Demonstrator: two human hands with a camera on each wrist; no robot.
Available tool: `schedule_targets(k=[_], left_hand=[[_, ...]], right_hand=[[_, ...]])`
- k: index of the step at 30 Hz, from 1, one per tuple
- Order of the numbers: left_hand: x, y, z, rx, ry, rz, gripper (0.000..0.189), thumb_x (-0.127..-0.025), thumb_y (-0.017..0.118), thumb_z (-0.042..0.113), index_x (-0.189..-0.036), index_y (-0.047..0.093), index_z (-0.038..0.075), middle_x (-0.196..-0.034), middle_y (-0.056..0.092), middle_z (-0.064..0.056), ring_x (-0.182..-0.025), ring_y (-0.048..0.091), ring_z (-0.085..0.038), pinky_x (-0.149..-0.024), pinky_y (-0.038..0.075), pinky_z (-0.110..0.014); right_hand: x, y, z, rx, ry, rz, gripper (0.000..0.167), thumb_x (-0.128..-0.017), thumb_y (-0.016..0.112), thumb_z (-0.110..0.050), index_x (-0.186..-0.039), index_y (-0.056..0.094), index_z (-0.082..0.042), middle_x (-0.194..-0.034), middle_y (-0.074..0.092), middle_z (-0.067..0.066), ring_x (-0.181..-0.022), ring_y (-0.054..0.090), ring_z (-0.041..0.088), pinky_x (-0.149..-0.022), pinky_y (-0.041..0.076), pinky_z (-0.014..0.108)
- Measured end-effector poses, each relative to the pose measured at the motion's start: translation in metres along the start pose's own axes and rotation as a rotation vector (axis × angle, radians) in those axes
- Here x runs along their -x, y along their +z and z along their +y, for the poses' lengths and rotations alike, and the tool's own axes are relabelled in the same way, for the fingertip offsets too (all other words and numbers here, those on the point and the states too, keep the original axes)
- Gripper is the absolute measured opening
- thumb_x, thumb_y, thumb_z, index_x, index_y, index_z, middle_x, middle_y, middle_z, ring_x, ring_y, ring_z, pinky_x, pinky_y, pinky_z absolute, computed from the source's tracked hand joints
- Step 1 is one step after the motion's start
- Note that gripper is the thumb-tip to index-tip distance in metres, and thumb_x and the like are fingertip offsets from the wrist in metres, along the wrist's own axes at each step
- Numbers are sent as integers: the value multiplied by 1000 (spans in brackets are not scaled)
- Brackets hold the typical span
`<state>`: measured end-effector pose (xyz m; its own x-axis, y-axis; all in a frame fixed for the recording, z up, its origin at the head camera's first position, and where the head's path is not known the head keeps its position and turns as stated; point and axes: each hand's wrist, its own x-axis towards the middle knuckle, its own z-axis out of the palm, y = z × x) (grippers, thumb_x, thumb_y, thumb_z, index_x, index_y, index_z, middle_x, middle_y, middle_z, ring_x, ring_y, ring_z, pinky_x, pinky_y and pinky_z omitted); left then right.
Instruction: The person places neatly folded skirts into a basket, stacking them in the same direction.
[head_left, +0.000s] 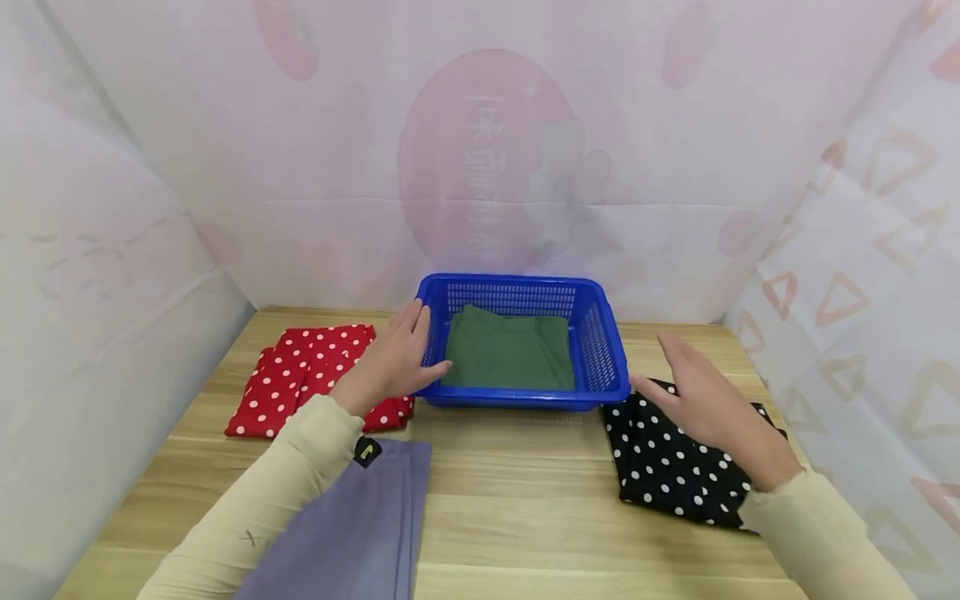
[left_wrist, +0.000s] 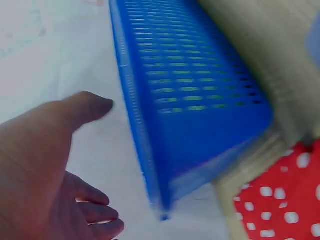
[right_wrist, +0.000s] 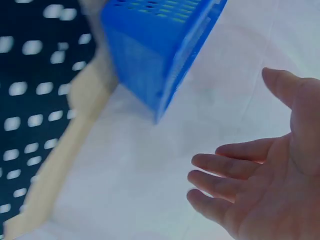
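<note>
A blue plastic basket [head_left: 525, 398] stands at the back of the table with a folded green cloth [head_left: 510, 350] inside. My left hand [head_left: 397, 352] is at the basket's left side, fingers straight and thumb stretched toward the front left corner. In the left wrist view a gap shows between the thumb [left_wrist: 90, 106] and the basket wall [left_wrist: 200, 135]. My right hand [head_left: 701, 400] hovers over a folded black cloth with white dots [head_left: 667, 467], just right of the basket. Its fingers [right_wrist: 225, 167] are spread and hold nothing in the right wrist view.
A folded red cloth with white dots [head_left: 300, 367] lies on the left, partly behind my left forearm. A grey-purple cloth [head_left: 360, 525] with a black tag [head_left: 367, 452] lies at the front left. Printed white sheets [head_left: 315, 233] rise behind and beside the wooden table [head_left: 510, 517].
</note>
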<state>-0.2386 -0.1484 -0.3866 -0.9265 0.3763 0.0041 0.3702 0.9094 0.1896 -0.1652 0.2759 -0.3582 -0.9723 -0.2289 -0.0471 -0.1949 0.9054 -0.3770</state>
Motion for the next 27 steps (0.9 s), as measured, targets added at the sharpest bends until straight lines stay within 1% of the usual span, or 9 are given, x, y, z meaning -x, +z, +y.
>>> schedule_targets(k=[3, 6, 10, 12, 15, 19, 23, 27], left_hand=[[1, 14, -5, 36, -9, 9, 101, -100, 59, 54, -164, 14, -10, -174, 14, -30, -163, 15, -46, -132, 21, -58], [1, 26, -9, 43, -10, 25, 103, -101, 56, 57, -164, 14, -12, -174, 14, -31, -163, 15, -47, -133, 20, -58], [0, 35, -13, 33, -8, 33, 104, -101, 54, 59, -163, 12, -13, -173, 13, -32, -163, 13, -48, -134, 17, -57], [-2, 38, -14, 30, -7, 35, 104, -100, 54, 60, -163, 13, -13, -173, 12, -32, -163, 13, -48, -134, 17, -57], [-3, 41, -15, 32, -17, 25, 105, -100, 53, 61, -164, 13, -12, -174, 11, -32, -163, 13, -47, -134, 17, -58], [-3, 43, -16, 36, -31, 20, 105, -100, 52, 62, -164, 13, -11, -175, 10, -30, -164, 12, -46, -134, 17, -58], [-4, 45, -17, 27, -35, 21, 103, -100, 51, 60, -164, 13, -11, -175, 10, -29, -164, 12, -46, -133, 18, -59], [-3, 46, -17, 16, -40, 16, 102, -100, 50, 61, -165, 13, -10, -175, 9, -29, -164, 11, -46, -133, 19, -59]], right_hand=[[19, 14, 17, 30, 29, 2, 100, -106, 45, -65, -167, 8, 6, -170, 16, 37, -155, 20, 59, -122, 22, 77], [35, 33, 32, 56, 38, 9, 101, -105, 47, -66, -166, 11, 6, -170, 18, 37, -155, 18, 60, -121, 21, 78], [50, 60, 51, 92, 55, 7, 103, -103, 50, -69, -166, 16, 6, -171, 18, 35, -157, 16, 58, -120, 18, 80], [56, 73, 59, 111, 70, 9, 104, -101, 51, -70, -166, 19, 4, -172, 19, 33, -157, 17, 58, -119, 19, 81], [62, 91, 66, 122, 81, 11, 104, -99, 53, -72, -167, 20, 0, -172, 18, 32, -157, 17, 58, -116, 20, 83], [66, 109, 73, 124, 83, 7, 100, -98, 55, -71, -167, 25, -4, -171, 18, 34, -155, 18, 61, -113, 21, 86], [67, 119, 76, 110, 94, -13, 96, -99, 56, -68, -166, 28, -6, -171, 15, 35, -154, 17, 63, -111, 19, 88], [67, 123, 77, 104, 97, -17, 95, -100, 55, -67, -166, 29, -6, -172, 14, 35, -154, 16, 63, -110, 18, 88]])
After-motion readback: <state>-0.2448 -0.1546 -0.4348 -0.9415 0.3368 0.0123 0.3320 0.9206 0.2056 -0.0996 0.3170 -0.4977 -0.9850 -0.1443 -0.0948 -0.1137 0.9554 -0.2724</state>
